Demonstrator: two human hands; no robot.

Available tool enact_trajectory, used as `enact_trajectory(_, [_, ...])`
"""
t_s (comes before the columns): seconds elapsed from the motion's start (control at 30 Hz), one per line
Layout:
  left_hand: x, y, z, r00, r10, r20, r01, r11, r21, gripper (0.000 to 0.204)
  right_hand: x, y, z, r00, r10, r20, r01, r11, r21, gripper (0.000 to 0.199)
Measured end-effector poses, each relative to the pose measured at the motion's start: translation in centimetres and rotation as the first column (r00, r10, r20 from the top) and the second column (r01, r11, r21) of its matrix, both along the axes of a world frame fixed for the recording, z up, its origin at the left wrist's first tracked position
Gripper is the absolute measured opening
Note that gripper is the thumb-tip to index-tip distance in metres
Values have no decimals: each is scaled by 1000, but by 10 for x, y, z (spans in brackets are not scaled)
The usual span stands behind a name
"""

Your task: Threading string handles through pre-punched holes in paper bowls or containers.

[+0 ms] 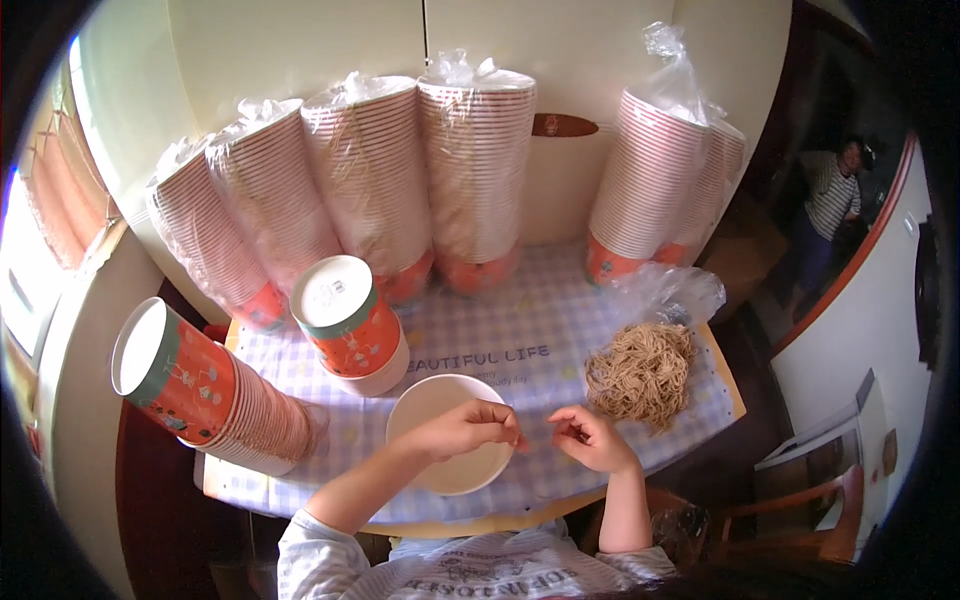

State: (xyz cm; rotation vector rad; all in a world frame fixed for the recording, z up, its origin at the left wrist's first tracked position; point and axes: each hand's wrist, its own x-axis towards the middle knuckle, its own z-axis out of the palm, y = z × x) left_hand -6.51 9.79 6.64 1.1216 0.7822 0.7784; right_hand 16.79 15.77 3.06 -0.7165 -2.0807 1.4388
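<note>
Left hand over white bowl at table front edge, fingers curled and pinched together, nothing clearly visible between them. Right hand just beside, fingers half bent, tips close; content impossible to tell. Noodle pile near right hand; cup stacks left and behind.

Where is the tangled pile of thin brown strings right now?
The tangled pile of thin brown strings lies on the checked tablecloth, on the person's right, just beyond the right hand.
</note>
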Motion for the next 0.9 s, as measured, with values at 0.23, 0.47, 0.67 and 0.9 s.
enact_trajectory(0.23, [14, 12, -15, 984, 151, -99, -147, 988, 41, 15, -15, 6, 20, 973, -20, -231, 6, 998, -60, 14])
enact_trajectory(0.47, [17, 11, -19, 937, 190, -294, -127, 967, 219, 15, -33, 20, 26, 973, 75, -220, -38, 985, 168, 8])
enact_trajectory(0.67, [16, 10, -12, 951, 168, -261, -138, 982, 129, 12, -33, 11, 31, 997, -71, -23, 74, 884, 462, 14])
enact_trajectory(0.9, [11, 9, -7, 956, 117, -269, -69, 981, 180, 12, -32, 4, 12, 999, -45, -11, 46, 916, 399, 13])
